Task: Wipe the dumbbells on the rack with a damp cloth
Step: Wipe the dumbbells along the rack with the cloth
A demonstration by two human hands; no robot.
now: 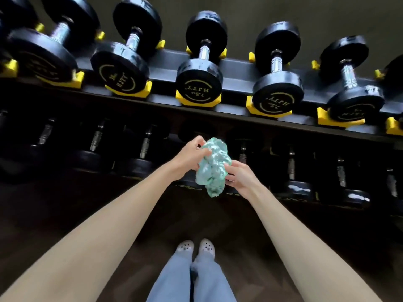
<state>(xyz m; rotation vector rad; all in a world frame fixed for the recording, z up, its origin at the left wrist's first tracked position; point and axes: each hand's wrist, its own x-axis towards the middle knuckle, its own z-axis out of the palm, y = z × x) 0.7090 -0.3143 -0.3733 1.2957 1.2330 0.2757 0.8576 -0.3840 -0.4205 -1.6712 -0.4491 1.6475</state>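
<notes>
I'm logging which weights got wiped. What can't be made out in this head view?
All head view.
Lower-shelf dumbbells: deep shadow, markings unreadable.
Far-right top dumbbell: cut off by the frame edge.
Big left dumbbell: label blurred.
Dampness of the cloth: cannot be told; it is bunched between left hand and right hand.

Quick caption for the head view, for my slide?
The left hand and right hand grip a crumpled green cloth in front of the dumbbell rack.
</notes>
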